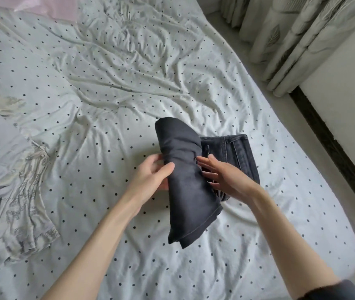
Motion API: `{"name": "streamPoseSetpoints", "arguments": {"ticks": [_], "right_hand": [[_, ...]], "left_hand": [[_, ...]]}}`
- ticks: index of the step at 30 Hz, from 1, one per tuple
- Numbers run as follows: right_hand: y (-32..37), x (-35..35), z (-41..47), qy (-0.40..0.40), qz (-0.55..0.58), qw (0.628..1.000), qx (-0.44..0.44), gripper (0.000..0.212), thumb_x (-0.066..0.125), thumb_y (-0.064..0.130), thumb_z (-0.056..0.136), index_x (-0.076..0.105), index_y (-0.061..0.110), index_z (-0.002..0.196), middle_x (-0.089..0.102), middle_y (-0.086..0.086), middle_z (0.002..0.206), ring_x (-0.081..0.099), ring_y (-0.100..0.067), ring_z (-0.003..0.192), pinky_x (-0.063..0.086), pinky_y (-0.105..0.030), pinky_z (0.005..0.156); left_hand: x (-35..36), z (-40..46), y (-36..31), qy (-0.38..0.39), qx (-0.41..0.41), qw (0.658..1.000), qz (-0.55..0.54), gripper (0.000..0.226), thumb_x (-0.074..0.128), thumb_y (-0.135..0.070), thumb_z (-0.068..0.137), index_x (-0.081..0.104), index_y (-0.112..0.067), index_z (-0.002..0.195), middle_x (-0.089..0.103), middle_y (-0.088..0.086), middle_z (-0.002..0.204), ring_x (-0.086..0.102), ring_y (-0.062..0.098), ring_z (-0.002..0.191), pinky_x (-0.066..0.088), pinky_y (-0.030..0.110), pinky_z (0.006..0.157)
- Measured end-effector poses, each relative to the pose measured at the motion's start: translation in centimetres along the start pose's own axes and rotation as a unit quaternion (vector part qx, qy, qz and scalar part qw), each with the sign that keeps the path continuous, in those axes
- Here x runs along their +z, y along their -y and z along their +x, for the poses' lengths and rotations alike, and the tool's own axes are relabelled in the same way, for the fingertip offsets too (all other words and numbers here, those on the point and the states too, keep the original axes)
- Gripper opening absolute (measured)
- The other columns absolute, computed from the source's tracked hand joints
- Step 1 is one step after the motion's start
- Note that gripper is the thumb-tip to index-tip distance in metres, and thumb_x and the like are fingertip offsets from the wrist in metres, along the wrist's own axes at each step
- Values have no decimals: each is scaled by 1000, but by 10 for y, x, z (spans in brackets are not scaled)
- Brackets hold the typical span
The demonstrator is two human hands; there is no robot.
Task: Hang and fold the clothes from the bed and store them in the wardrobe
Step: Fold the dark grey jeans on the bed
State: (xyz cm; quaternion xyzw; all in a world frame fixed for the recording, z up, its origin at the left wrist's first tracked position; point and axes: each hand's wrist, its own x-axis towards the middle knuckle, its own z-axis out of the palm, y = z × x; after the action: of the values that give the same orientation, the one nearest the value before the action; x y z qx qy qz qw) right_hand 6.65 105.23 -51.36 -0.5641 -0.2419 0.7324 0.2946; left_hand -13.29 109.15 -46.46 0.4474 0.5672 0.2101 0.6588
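both forearms reach out; left hand (150, 174) grips jeans (185, 180).

Polka-dot bed (129, 87) — dark jeans (237, 152), pale garment (21, 202) on it.

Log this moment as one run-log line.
step: folding | left hand: grips dark jeans | right hand: flat against jeans | on: bed

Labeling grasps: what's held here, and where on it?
Left hand grips the dark jeans mid-leg at the fold; right hand lies flat-fingered against them.
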Motion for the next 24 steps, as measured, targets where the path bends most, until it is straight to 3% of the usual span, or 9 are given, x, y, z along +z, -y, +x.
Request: {"name": "streamPoseSetpoints", "arguments": {"ticks": [2,4,6,8,11,15,19,21,24], "right_hand": [[11,-25,-17,-34,42,998,-22,41,30,51,97,56,32,122,61,11,126,58,-12,115,44,-32,98],[20,-43,-34,-106,38,992,-57,37,31,51,97,58,33,114,64,6,121,63,-13,107,49,-30,91],[25,-54,-49,-159,-1,984,-83,31,34,54,95,57,41,112,62,13,120,63,-6,104,49,-26,86],[25,-62,-56,-178,-53,979,-78,25,37,55,94,57,48,107,61,24,112,61,2,100,44,-19,82],[18,-71,-52,-250,-142,956,-64,17,40,42,98,55,37,104,62,22,99,59,4,88,38,-13,71],[-6,-77,-30,-377,-266,887,-21,45,30,36,101,33,21,143,46,-1,142,47,-22,124,38,-34,96],[-26,-75,-8,-454,-392,798,-57,52,24,33,100,12,23,150,19,-2,156,27,-25,139,29,-43,107],[-36,-74,1,-463,-416,779,-73,54,23,33,100,9,23,151,14,-3,158,19,-22,143,22,-41,113],[-50,-77,23,-446,-407,794,-64,57,21,35,100,3,22,151,8,-5,159,8,-19,146,13,-39,118]], "left_hand": [[30,4,-14,53,47,997,39,43,54,-18,93,45,-15,135,61,-5,98,61,-1,83,50,21,74],[62,13,-16,55,101,975,192,60,51,-30,94,26,-15,147,43,-5,111,48,-4,102,38,21,96],[92,23,-12,16,170,921,350,72,48,-44,93,15,-15,150,27,0,129,25,14,127,20,30,112],[117,30,-5,19,216,869,444,77,48,-49,91,12,-17,150,9,5,146,5,24,138,11,41,115],[139,39,16,76,229,820,519,83,48,-52,91,-3,-26,151,-21,2,155,-19,27,142,4,55,113],[141,65,39,133,208,793,558,81,39,-64,87,-12,-41,146,-31,-12,152,-26,16,141,-3,61,111],[136,80,51,104,249,768,582,69,13,-71,84,-23,-47,137,-35,-20,145,-33,8,136,-10,62,108],[127,84,62,71,259,758,595,65,6,-68,86,-27,-44,136,-32,-19,147,-31,8,138,-9,62,110],[110,100,81,44,261,741,618,67,10,-66,88,-18,-38,142,-23,-15,152,-24,11,141,0,65,110]]}}
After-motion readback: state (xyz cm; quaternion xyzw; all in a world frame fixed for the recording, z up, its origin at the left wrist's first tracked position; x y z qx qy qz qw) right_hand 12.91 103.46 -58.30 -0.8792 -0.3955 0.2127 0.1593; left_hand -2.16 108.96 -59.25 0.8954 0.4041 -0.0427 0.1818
